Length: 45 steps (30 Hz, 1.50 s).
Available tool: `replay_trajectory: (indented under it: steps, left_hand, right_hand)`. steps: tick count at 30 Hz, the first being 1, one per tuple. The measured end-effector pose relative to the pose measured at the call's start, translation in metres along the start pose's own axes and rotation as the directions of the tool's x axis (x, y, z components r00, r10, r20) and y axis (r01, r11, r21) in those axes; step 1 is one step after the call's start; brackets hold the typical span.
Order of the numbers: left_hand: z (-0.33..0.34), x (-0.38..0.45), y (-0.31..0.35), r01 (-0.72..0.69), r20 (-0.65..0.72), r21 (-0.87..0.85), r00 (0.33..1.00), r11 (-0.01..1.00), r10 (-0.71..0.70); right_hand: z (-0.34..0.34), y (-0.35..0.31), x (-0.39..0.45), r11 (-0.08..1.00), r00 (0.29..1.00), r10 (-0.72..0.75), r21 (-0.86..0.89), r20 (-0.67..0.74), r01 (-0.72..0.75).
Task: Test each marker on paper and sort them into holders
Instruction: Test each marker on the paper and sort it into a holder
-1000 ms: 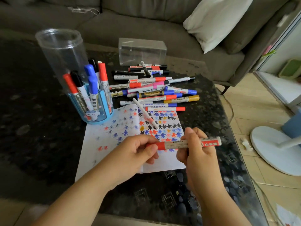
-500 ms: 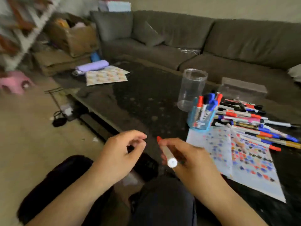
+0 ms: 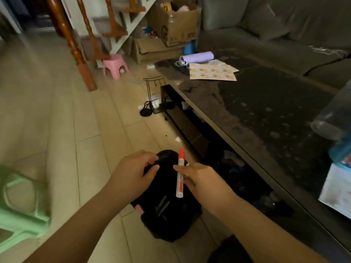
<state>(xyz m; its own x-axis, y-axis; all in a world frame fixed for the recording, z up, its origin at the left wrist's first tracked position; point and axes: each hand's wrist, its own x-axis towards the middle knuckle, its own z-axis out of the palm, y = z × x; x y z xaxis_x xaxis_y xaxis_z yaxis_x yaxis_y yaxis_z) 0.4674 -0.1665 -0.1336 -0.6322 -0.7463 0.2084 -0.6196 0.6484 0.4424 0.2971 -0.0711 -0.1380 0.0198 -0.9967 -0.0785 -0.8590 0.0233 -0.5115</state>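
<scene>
My right hand pinches a white marker with a red cap, held upright with the cap on top. It hangs over a black bag on the floor beside the table. My left hand has its fingers curled at the bag's upper rim, thumb and forefinger around the black edge. At the right edge of the view are the clear jar, the blue holder and a corner of the test paper. The other markers are out of view.
The dark glass table runs along the right, with a patterned sheet at its far end. A green stool stands at the left, a pink stool and a black wire stand farther off on the tiled floor.
My view has swung left, from the table down to the floor. The marker went from lying across both hands over the paper to upright in my right hand above the black bag.
</scene>
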Motion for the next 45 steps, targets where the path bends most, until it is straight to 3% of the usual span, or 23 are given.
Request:
replay_trajectory:
  steps: [3,5,10,15,21,26,34,38,43,45]
  left_hand:
    - [0.007,-0.009,-0.015,0.01,0.056,0.049,0.998,0.999,-0.013]
    - [0.011,-0.011,-0.018,-0.002,0.096,0.076,0.995,0.997,-0.005]
    - [0.016,0.001,0.013,-0.097,0.085,0.066,0.992,0.993,0.091]
    - [0.033,0.031,0.086,-0.256,0.1,-0.024,0.961,0.966,0.257]
    - [0.074,0.063,0.204,-0.477,0.128,-0.148,0.859,0.866,0.495]
    - [0.11,0.073,0.296,-0.622,0.153,-0.246,0.732,0.743,0.663]
    - [0.182,0.083,0.406,-0.687,0.172,-0.329,0.631,0.648,0.756]
    - [0.218,0.09,0.431,-0.672,0.182,-0.375,0.622,0.638,0.762]
    - [0.244,0.092,0.437,-0.602,0.203,-0.44,0.656,0.666,0.727]
    - [0.245,0.09,0.436,-0.566,0.171,-0.483,0.687,0.668,0.706]
  right_hand:
    - [0.016,0.002,0.012,0.994,0.979,0.096,-0.074,0.183,-0.083]
    - [0.019,0.007,0.009,0.989,0.975,0.135,-0.082,0.175,-0.122]
    - [-0.012,0.023,-0.026,0.988,0.979,0.155,0.039,-0.131,-0.151]
    - [-0.065,0.051,-0.092,0.973,0.907,0.215,-0.001,-0.362,-0.231]
    - [-0.105,0.108,-0.191,0.871,0.714,0.451,0.088,-0.536,-0.484]
    - [-0.121,0.155,-0.263,0.707,0.521,0.652,0.194,-0.551,-0.68]
    - [-0.134,0.248,-0.323,0.457,0.267,0.812,0.282,-0.519,-0.843]
    - [-0.129,0.297,-0.315,0.392,0.195,0.825,0.29,-0.53,-0.873]
    - [-0.124,0.313,-0.303,0.389,0.148,0.782,0.288,-0.606,-0.875]
    - [-0.123,0.303,-0.309,0.437,0.109,0.734,0.343,-0.671,-0.831]
